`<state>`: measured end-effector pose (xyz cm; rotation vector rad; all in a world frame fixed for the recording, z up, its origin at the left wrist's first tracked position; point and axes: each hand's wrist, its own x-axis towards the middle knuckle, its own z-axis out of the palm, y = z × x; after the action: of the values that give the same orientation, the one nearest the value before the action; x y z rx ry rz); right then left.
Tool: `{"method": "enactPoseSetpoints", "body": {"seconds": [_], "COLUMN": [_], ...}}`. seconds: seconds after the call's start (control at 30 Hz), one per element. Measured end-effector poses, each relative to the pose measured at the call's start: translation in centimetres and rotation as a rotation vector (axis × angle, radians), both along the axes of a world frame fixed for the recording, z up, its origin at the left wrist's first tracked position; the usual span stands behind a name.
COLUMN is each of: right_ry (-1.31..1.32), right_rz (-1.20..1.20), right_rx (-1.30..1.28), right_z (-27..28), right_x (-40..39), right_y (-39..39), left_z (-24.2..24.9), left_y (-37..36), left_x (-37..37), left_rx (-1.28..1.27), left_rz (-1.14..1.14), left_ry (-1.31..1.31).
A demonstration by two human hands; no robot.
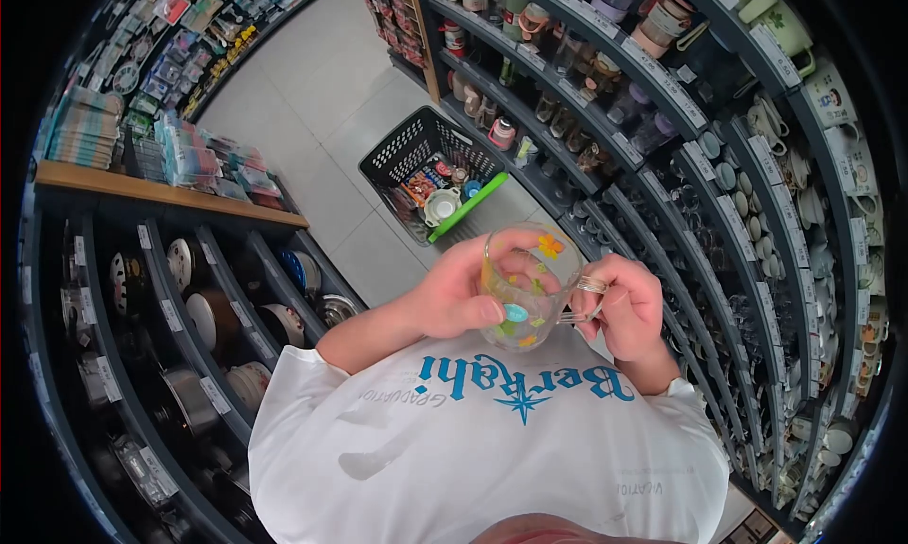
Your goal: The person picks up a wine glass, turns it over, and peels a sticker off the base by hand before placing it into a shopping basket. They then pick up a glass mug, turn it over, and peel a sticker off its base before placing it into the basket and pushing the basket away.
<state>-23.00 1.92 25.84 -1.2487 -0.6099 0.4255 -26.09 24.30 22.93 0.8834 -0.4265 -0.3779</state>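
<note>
A clear glass mug (527, 307) with orange, yellow, green and turquoise printed decorations is held in front of my chest. My left hand (463, 281) wraps round its body from the left, with the thumb on the near side by the turquoise spot. On the other side, my right hand (629, 307) is closed on the mug's clear, ridged handle (590, 287). The mug's opening cannot be clearly made out.
A black shopping basket (388, 170) with a green handle (468, 206) stands on the tiled floor, holding a white pot and packets. Shelves of cups and glassware (681, 203) curve along the right. Pans (210, 319) and packaged goods (189, 151) fill the left shelving.
</note>
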Motion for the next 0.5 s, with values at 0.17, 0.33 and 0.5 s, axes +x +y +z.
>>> {"method": "enactPoseSetpoints", "body": {"seconds": [0.17,0.33,0.5], "right_ry": [-0.198,-0.465,-0.781], "right_rz": [-0.081,-0.321,-0.567], "right_rx": [-0.080,-0.253,-0.297], "right_z": [0.7,1.4,2.2], "right_x": [0.3,0.7,0.7], "right_y": [0.6,0.8,1.1], "left_z": [0.6,2.4,3.7], "left_y": [0.8,1.4,1.1], "left_x": [1.1,2.1,3.0], "left_rx": [0.048,0.412,0.648], "left_rz": [0.017,0.261,0.530], "left_ry": [-0.119,-0.420,-0.731]}}
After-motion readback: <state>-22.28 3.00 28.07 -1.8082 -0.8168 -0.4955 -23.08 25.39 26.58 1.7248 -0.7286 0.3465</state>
